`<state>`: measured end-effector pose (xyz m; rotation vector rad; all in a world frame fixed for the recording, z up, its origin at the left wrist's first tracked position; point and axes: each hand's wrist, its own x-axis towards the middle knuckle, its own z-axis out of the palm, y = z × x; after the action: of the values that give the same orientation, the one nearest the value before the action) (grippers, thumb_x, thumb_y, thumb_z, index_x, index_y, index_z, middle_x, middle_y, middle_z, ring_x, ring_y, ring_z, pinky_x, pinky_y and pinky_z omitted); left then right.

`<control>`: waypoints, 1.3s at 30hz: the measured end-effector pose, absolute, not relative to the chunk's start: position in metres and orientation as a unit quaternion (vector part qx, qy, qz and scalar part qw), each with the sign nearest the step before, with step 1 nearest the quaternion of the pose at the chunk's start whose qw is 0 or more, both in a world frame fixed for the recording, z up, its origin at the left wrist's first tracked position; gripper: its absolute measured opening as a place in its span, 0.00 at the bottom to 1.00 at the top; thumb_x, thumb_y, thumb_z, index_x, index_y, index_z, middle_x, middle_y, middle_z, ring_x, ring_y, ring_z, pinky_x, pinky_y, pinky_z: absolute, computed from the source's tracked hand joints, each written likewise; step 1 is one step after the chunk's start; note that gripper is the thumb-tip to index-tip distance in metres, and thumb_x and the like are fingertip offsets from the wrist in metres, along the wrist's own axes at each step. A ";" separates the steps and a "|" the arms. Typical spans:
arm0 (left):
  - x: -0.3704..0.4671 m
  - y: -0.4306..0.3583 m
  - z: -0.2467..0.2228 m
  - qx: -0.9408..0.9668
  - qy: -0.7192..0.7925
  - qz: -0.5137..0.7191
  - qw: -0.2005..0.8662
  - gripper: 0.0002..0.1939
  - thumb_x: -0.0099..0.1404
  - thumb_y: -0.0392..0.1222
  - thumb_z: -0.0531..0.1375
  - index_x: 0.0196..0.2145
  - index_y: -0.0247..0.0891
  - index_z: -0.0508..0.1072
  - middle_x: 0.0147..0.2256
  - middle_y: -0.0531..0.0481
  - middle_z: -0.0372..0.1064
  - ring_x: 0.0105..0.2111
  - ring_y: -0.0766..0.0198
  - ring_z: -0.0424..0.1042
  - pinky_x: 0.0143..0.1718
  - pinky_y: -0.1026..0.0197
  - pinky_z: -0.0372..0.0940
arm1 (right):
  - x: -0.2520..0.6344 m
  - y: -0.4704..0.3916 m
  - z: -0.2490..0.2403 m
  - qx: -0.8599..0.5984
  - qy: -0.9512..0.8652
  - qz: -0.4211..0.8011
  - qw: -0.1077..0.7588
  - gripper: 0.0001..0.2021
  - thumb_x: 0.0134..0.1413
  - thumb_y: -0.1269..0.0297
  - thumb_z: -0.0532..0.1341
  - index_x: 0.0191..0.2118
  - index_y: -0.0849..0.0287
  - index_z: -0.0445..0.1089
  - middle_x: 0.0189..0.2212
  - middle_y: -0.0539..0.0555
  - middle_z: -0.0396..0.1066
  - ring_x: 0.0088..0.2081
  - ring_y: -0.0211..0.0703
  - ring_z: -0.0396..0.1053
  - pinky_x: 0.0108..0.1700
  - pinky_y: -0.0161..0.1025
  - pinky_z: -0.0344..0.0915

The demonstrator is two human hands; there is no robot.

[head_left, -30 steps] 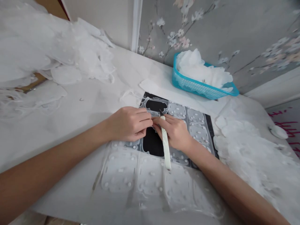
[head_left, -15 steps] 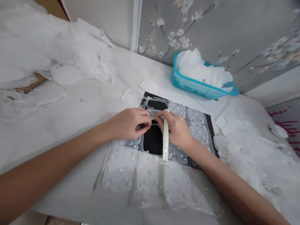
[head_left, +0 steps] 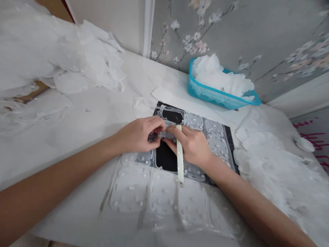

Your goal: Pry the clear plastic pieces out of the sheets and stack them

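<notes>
Right hand (head_left: 191, 144) has the pale-handled tool (head_left: 180, 161) tucked in its grip, thumb parted from index, probably so the fingertips stay usable. Left hand (head_left: 142, 135) is half curled; can't tell if it's pinching anything. The clear patterned sheet (head_left: 131, 193) runs from the black mat (head_left: 166, 157), likely there for contrast, toward 6. Blue basket (head_left: 223, 99) at 2, white pile (head_left: 277, 164) crowding 4, roomier toward 9.

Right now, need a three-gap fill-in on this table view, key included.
1. The pale-handled tool is held in the person's ____.
2. The mat under the embossed translucent sheet is coloured ____.
3. White pieces sit in a blue, perforated plastic ____.
Missing words: right hand; black; basket.
</notes>
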<state>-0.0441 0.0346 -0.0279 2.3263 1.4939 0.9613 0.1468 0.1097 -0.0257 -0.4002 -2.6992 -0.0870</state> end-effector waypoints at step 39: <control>-0.042 0.036 -0.027 0.812 0.504 0.273 0.112 0.07 0.62 0.33 0.53 0.31 0.36 0.71 0.31 0.52 0.70 0.31 0.68 0.67 0.35 0.65 0.62 | 0.159 0.179 -0.025 -0.505 -0.507 0.415 0.562 0.09 0.44 0.60 0.61 0.25 0.60 0.62 0.20 0.45 0.59 0.21 0.32 0.58 0.20 0.30 0.59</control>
<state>-0.0420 0.0359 -0.0267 2.3833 1.4803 0.8008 0.1590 0.1790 -0.0248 -1.1887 -1.1935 0.9780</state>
